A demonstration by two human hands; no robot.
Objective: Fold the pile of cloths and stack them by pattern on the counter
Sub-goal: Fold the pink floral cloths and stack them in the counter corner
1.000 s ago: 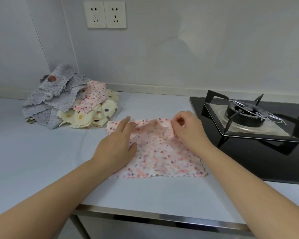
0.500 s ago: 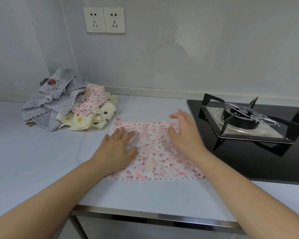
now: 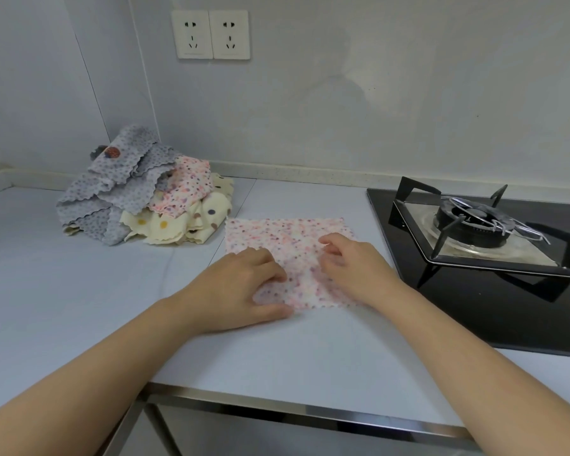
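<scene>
- Pink floral cloth (image 3: 297, 232) lies spread flat on counter (image 3: 79, 291), between unfolded pile (image 3: 139, 199) and gas stove (image 3: 474, 225), close to both, touching neither.
- Left hand (image 3: 241, 284): fingers curled over cloth's near-left part, thumb along near edge; reads as a grip on that corner.
- Right hand (image 3: 356, 268): fingers bent, tips on cloth's right half; can't tell if it pinches fabric or only presses.
- Handling guess: thin, light, limp, wavy-cut edge; will drape and crease easily, slide on the smooth counter.
- Best hold: pinch two near corners, lift and carry to far edge, one hand pinning.
- Pile is grey, pink and cream dotted cloths, tangled.
</scene>
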